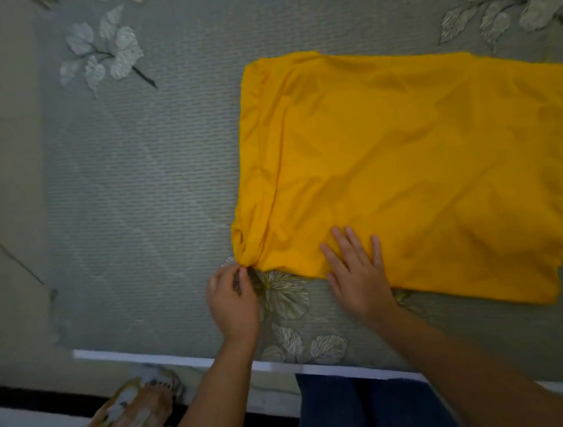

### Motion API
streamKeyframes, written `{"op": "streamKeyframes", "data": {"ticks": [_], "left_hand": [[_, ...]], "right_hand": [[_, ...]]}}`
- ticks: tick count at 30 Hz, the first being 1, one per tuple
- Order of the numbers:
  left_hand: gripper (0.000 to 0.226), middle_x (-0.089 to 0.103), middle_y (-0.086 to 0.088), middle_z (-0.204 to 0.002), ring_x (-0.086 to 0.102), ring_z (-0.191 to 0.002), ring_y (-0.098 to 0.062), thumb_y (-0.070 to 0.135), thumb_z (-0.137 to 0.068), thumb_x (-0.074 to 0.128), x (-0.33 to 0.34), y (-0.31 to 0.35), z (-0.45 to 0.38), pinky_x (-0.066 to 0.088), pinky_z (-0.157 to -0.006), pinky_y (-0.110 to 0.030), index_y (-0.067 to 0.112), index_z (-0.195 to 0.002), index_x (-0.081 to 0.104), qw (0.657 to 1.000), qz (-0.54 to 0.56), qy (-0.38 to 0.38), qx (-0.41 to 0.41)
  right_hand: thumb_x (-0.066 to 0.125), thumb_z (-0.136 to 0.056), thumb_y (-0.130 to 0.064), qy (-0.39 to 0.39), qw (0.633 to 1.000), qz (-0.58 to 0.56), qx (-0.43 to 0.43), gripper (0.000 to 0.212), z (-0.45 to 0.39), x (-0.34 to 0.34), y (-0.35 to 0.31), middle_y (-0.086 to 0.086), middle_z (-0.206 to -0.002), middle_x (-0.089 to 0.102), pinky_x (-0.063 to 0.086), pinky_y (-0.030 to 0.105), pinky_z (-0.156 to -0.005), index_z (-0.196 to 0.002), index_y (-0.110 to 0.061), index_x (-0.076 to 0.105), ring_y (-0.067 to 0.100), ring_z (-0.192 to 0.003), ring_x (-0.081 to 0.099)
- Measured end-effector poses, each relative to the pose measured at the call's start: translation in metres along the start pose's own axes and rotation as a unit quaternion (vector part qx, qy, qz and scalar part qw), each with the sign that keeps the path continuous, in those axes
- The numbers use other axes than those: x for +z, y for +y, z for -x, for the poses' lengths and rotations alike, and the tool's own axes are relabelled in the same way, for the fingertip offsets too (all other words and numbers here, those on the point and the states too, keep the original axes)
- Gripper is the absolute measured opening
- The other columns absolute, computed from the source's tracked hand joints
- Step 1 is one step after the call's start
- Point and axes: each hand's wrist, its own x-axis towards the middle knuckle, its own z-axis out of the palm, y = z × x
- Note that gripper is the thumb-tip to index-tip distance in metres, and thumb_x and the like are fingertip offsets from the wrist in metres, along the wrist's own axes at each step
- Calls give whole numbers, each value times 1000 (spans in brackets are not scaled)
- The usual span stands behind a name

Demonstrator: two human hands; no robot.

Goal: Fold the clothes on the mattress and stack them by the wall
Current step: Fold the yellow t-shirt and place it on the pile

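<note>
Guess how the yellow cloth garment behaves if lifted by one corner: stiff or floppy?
The yellow cloth garment is probably floppy: it bunches where the left hand pinches its corner. Likely light and thin, given its soft wrinkles under the flat right hand.

one head-worn camera looks steeply down and forward from above the near edge of the mattress (144,197), close over it. its wide angle takes in both forearms reaching up from the bottom edge of the frame.
</note>
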Motion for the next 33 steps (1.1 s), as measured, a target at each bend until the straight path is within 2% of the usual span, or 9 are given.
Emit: {"op": "streamKeyframes", "data": {"ticks": [3, 7, 10, 14, 19, 21, 24, 28, 33], "left_hand": [[27, 54, -14, -106, 48, -95, -19, 10, -84, 63, -2, 2, -9, 34, -79, -24, -1, -108, 62, 999, 43, 9, -4], [31, 56, -19, -100, 53, -95, -30, 10, -72, 76, -5, -5, -13, 37, -77, -28, 0, -100, 67, 994, 57, -42, 79], [29, 60, -24, -89, 57, -85, -37, 3, -64, 80, -9, -9, -16, 40, -74, -32, -4, -91, 69, 984, 19, -48, 173], [11, 64, -22, -77, 60, -73, -34, 0, -70, 67, -13, -11, -27, 41, -69, -29, -6, -79, 69, 965, 4, -21, 261], [14, 48, -7, -89, 45, -86, -17, 3, -89, 53, -23, -19, -42, 36, -73, -27, -3, -90, 66, 985, 155, -60, 41], [17, 44, -3, -85, 42, -81, -15, 5, -92, 48, -24, -26, -45, 24, -63, -23, 3, -81, 61, 989, 135, -59, 7], [21, 49, -17, -97, 43, -80, -23, 9, -94, 41, -23, -32, -48, 21, -63, -25, 3, -78, 54, 994, 46, -62, -73], [28, 49, -25, -112, 51, -90, -37, 14, -96, 38, -19, -35, -47, 31, -67, -34, -7, -96, 56, 994, -50, -60, -71], [17, 52, -28, -103, 51, -92, -39, 1, -88, 50, -29, -20, -28, 37, -71, -36, -11, -100, 56, 996, -36, -16, 82]], "right_hand": [[37, -82, -31, -9, 1000, 24, -16, 45, -1, -1, 5, 13, -125, 59, 23, 49, -101, -112, -15, 66, 34, -115, 56], [36, -81, -34, -49, 995, 76, -41, 46, -7, -8, 8, 12, -123, 61, 40, 62, -89, -110, -18, 67, 33, -112, 58], [36, -81, -33, -62, 993, 87, -41, 46, -8, -12, 6, 14, -122, 61, 40, 65, -84, -110, -16, 68, 35, -111, 59], [36, -81, -31, -65, 993, 97, -28, 46, -8, -12, -1, 16, -122, 61, 41, 64, -83, -110, -13, 67, 37, -111, 58], [37, -80, -28, -42, 996, 84, 0, 46, -8, -10, -10, 18, -122, 60, 41, 65, -82, -110, -11, 67, 39, -110, 58], [46, -79, -24, -23, 997, 80, 8, 40, -7, -8, -12, 19, -121, 60, 41, 66, -81, -110, -9, 67, 40, -110, 58], [61, -68, -17, -12, 997, 67, 21, 42, -7, -8, -16, 20, -120, 61, 41, 67, -79, -109, -8, 67, 41, -108, 58], [76, -68, -6, -6, 999, 17, 40, 45, -5, -8, -19, 22, -124, 57, 38, 68, -83, -112, -5, 65, 45, -112, 54], [52, -82, -9, 12, 982, -86, 169, 41, 12, -24, -1, 27, -134, 45, 26, 64, -100, -122, 4, 55, 47, -127, 38]]}}
